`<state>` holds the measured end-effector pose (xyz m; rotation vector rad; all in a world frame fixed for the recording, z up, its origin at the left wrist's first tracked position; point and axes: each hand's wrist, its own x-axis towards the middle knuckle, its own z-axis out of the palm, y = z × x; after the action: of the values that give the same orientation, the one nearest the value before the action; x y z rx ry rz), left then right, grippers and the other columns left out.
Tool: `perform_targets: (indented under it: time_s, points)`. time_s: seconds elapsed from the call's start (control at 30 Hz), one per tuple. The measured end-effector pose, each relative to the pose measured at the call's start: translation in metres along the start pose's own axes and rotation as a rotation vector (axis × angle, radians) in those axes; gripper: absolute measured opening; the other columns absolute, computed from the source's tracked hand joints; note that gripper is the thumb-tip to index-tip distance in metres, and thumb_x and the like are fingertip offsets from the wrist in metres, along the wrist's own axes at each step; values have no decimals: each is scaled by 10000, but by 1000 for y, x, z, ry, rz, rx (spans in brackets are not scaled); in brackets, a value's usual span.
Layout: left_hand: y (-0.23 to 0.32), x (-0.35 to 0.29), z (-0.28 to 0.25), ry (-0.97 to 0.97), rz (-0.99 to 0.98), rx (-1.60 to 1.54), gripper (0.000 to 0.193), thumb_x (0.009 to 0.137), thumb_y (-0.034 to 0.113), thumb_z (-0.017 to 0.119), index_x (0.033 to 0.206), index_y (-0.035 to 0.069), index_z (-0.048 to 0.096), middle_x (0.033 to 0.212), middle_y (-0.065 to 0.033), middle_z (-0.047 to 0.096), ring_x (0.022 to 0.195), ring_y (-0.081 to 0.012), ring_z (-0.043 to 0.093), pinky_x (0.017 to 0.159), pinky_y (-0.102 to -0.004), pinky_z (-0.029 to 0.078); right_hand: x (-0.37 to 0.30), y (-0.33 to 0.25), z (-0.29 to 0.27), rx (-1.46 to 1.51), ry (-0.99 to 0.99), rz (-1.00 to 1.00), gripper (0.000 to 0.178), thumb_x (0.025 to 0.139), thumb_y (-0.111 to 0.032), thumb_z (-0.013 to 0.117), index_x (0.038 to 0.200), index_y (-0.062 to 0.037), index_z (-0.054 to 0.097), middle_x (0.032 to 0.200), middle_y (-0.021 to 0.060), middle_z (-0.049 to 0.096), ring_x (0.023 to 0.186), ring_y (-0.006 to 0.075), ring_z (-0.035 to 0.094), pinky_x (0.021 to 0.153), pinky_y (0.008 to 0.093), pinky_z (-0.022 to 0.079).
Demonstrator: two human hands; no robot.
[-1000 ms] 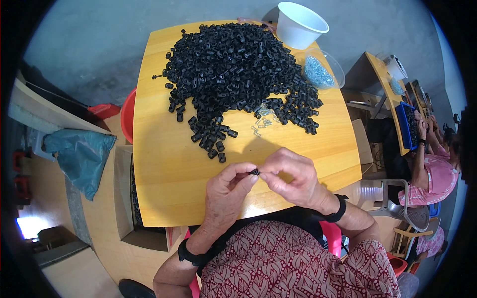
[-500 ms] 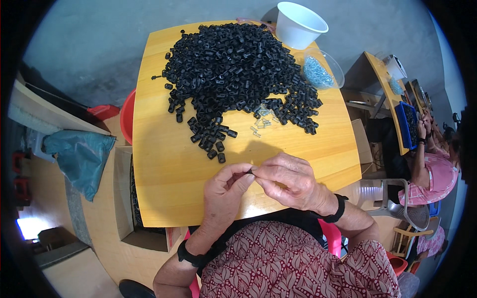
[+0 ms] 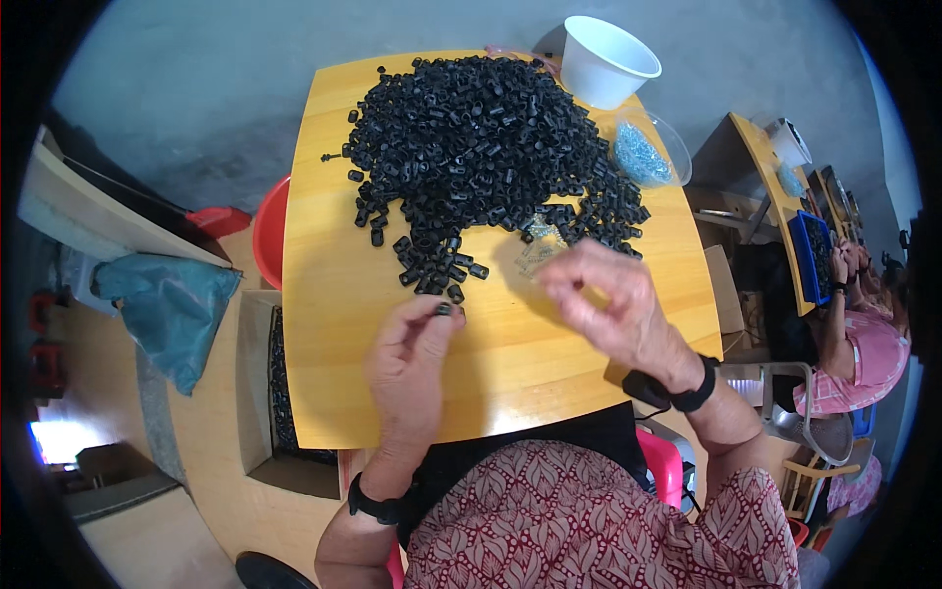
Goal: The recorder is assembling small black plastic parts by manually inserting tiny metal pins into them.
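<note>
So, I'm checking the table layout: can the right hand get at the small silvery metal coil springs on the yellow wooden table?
Likely yes: the right hand hovers just beside the springs, with nothing visible between; the heap of black plastic cylinders lies mainly beyond them.

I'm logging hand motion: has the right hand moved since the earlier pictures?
Yes: judged against the table, the right hand has moved forward, closer to the loose springs.
</note>
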<state>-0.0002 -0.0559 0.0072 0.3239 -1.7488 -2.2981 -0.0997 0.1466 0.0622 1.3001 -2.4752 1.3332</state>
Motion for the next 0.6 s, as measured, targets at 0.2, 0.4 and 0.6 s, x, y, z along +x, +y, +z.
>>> perform_targets:
  time_s: [0.2, 0.4, 0.6]
  points:
    - [5, 13, -20, 220, 44, -9, 133, 989, 41, 593, 1112, -7, 611, 1039, -66, 666, 973, -136, 635, 899, -269, 509, 28, 15, -3, -80, 6, 231, 146, 896, -26, 592, 1018, 10, 664, 873, 120, 657, 755, 247, 667, 660, 323, 529]
    - [-4, 16, -24, 256, 30, -3, 137, 981, 72, 613, 1103, 12, 628, 1024, -57, 678, 944, -137, 657, 864, -247, 512, 51, 31, 31, -235, -81, 36, 131, 855, -29, 627, 969, 6, 681, 876, 146, 654, 722, 289, 665, 621, 367, 530]
    - [-8, 18, -26, 220, 29, -73, 159, 979, 44, 614, 1117, -33, 613, 1029, -65, 662, 970, -129, 637, 903, -261, 503, 64, 43, 63, -300, -58, 93, 44, 830, -81, 668, 848, -60, 632, 811, 114, 626, 730, 366, 654, 635, 470, 534]
